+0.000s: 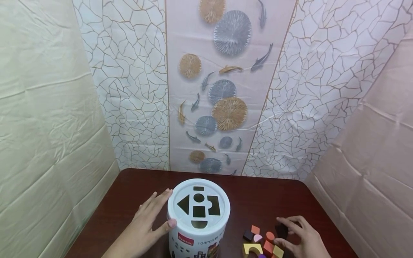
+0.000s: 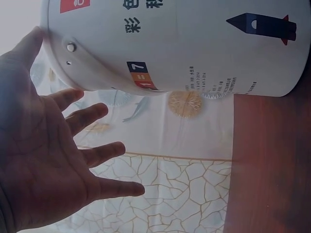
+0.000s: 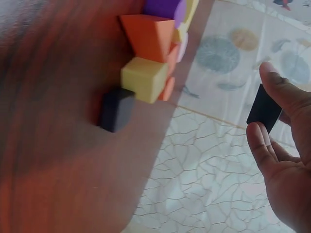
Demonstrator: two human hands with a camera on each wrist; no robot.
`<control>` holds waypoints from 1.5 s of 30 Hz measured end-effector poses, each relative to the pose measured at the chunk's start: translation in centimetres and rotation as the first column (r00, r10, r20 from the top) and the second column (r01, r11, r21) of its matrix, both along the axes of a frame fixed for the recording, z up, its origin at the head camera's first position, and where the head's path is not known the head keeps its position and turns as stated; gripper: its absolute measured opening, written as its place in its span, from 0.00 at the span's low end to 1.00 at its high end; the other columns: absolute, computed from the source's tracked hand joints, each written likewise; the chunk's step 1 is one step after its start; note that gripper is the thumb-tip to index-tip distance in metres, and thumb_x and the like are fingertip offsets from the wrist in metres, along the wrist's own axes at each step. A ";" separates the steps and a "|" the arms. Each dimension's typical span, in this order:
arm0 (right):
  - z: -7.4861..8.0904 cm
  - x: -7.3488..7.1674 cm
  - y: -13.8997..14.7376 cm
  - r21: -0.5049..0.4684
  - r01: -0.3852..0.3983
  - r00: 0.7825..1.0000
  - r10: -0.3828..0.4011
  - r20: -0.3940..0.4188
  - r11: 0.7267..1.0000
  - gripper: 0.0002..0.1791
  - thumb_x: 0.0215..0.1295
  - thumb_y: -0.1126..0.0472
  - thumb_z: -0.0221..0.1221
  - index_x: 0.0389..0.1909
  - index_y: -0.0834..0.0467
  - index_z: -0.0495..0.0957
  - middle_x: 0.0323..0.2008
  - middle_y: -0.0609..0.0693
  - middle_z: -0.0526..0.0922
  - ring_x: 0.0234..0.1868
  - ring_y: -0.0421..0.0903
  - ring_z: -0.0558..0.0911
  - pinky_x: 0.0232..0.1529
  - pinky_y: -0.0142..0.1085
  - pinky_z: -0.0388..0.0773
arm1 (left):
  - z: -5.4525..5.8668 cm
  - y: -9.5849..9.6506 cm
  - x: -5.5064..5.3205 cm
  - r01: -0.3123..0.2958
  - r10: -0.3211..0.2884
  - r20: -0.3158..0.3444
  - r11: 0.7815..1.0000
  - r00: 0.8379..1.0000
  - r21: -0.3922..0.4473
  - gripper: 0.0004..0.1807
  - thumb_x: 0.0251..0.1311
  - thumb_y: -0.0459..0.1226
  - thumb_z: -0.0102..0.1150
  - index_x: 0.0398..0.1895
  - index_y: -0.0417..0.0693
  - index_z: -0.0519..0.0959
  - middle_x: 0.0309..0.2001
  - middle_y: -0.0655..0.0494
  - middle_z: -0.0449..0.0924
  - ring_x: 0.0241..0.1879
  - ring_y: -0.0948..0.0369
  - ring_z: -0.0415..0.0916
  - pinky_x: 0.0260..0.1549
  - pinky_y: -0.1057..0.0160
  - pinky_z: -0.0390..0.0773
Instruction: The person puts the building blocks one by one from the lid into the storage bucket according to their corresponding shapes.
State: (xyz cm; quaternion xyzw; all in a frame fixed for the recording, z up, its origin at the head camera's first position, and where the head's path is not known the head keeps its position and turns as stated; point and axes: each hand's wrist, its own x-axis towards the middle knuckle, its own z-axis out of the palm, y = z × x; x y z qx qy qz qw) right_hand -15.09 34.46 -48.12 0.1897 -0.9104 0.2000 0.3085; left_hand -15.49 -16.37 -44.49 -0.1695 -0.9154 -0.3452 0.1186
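A white bucket [image 1: 196, 233] stands on the table; its lid [image 1: 206, 224] has several shaped holes, among them a triangle, a circle and a square. My left hand [image 1: 146, 222] is at the bucket's left side, fingers spread, thumb and fingertips at the lid's rim. In the left wrist view the left palm [image 2: 43, 150] faces the camera and grips nothing. My right hand [image 1: 304, 236] pinches a black block [image 3: 264, 109] between thumb and fingers, raised above the table. Beside it lie loose blocks, including a yellow arch [image 1: 247, 248] and an orange cylinder [image 1: 270, 236].
A dark red wooden table [image 1: 145, 177] carries everything. Close to the cluster, another black block [image 3: 116, 110] lies against a yellow block [image 3: 145, 80]. Also there are an orange triangular block [image 3: 148, 39] and a purple block [image 3: 165, 12]. Patterned curtains [image 1: 135, 89] hang behind.
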 end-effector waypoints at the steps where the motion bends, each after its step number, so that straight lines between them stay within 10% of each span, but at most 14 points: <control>1: 0.5 0.1 -0.2 -0.012 0.010 1.000 -0.009 0.004 1.000 0.39 0.36 0.58 0.90 0.56 0.48 0.89 0.44 0.40 0.81 0.34 0.26 0.80 0.31 0.25 0.80 | 0.1 -0.1 0.0 0.001 -0.001 -0.002 1.000 1.000 -0.006 0.47 0.72 0.64 0.66 0.88 0.88 0.52 0.88 0.68 0.59 0.87 0.39 0.55 0.70 0.12 0.58; 19: 5.8 0.9 -2.8 -0.031 -0.127 0.988 0.123 -0.097 0.991 0.43 0.37 0.64 0.89 0.61 0.46 0.89 0.55 0.41 0.85 0.47 0.27 0.84 0.48 0.14 0.78 | 0.5 -0.5 -0.2 0.055 -0.055 0.025 0.998 0.998 0.014 0.48 0.70 0.64 0.68 0.88 0.86 0.55 0.89 0.62 0.58 0.87 0.36 0.54 0.65 0.14 0.68; 45: 8.5 -0.2 -6.3 -0.063 -0.181 0.982 0.177 -0.072 0.981 0.46 0.45 0.64 0.88 0.71 0.46 0.84 0.58 0.41 0.82 0.56 0.31 0.81 0.58 0.15 0.73 | 0.7 -0.8 -0.6 0.018 -0.016 0.093 1.000 0.996 -0.020 0.46 0.70 0.70 0.63 0.86 0.94 0.51 0.90 0.67 0.55 0.89 0.40 0.50 0.69 0.12 0.62</control>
